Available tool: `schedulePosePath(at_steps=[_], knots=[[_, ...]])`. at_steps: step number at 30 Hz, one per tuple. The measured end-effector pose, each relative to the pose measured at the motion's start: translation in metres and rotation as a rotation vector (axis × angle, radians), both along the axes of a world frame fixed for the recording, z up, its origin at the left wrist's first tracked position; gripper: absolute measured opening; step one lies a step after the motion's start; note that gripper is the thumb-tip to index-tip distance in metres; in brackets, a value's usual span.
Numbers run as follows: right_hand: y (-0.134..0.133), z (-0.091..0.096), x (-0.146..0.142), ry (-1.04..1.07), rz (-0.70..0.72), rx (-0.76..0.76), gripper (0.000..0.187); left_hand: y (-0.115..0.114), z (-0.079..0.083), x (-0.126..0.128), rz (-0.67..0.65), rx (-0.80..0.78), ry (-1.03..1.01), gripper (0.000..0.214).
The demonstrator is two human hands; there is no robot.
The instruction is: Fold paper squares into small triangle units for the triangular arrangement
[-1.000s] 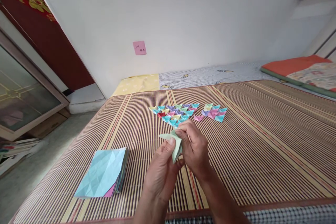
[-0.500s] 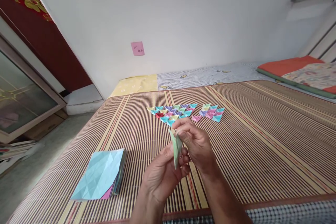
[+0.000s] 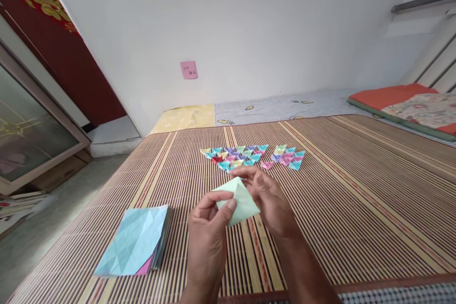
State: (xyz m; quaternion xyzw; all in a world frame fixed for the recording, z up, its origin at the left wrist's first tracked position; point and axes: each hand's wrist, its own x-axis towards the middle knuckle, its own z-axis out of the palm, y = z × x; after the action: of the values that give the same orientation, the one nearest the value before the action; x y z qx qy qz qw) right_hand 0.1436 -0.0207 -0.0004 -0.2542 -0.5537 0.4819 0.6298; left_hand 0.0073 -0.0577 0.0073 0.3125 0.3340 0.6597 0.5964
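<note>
A pale green folded paper (image 3: 242, 203), roughly diamond-shaped with crease lines, is held above the mat. My left hand (image 3: 210, 228) pinches it between thumb and fingers at its left side. Beside its right edge is my right hand (image 3: 272, 199), fingers apart and slightly curled, with the fingertips partly behind the paper. Beyond the hands lie several small folded paper boats (image 3: 231, 154) in rows, in mixed colours. A smaller group of the same boats (image 3: 287, 156) lies to their right.
A stack of creased square papers (image 3: 130, 240), light blue on top, lies at the left on the striped bamboo mat (image 3: 356, 209). A folded orange and floral quilt (image 3: 402, 99) lies at the far right. A pink note (image 3: 188, 70) sticks to the white wall behind.
The green paper has turned from edge-on to face-on. My left hand now has its thumb on the paper's front, and my right hand has loosened from the top edge. The view tilts slightly.
</note>
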Motion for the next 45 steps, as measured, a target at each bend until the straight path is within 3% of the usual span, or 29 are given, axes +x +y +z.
schedulePosePath(at_steps=[3,5,9,14,18,21,25,30,35,42,45], knots=[[-0.005,0.006,0.004,-0.075,0.03,-0.016,0.043,0.0,-0.002,-0.004,0.159,0.065,0.117,0.022],[-0.01,0.013,0.004,-0.164,0.052,-0.019,0.034,0.0,-0.003,-0.006,0.212,0.081,0.15,0.023],[-0.019,0.024,-0.004,-0.278,-0.042,-0.011,0.019,0.0,-0.01,-0.008,0.238,0.073,0.217,0.025],[-0.023,0.026,-0.013,-0.322,-0.166,0.011,0.027,-0.002,-0.011,-0.006,0.275,0.065,0.309,0.029],[-0.023,0.025,-0.013,-0.316,-0.182,0.019,0.029,-0.008,0.002,0.001,0.3,0.063,0.264,0.059],[-0.023,0.024,-0.012,-0.331,-0.204,0.031,0.029,-0.008,0.007,0.002,0.285,0.033,0.225,0.074],[-0.022,0.024,-0.01,-0.369,-0.205,0.056,0.029,-0.001,0.004,-0.004,0.14,-0.034,0.11,0.044],[-0.02,0.025,-0.007,-0.438,-0.181,0.105,0.029,0.008,0.007,-0.01,-0.102,-0.131,-0.08,0.04],[-0.02,0.023,-0.005,-0.466,-0.156,0.102,0.029,0.007,0.007,-0.01,-0.099,-0.081,-0.004,0.03],[-0.02,0.021,-0.004,-0.367,-0.279,0.104,0.004,0.006,0.001,-0.01,-0.037,-0.069,0.03,0.029],[-0.02,0.021,-0.004,-0.372,-0.273,0.159,0.005,0.006,-0.002,-0.01,-0.047,-0.044,0.073,0.026]])
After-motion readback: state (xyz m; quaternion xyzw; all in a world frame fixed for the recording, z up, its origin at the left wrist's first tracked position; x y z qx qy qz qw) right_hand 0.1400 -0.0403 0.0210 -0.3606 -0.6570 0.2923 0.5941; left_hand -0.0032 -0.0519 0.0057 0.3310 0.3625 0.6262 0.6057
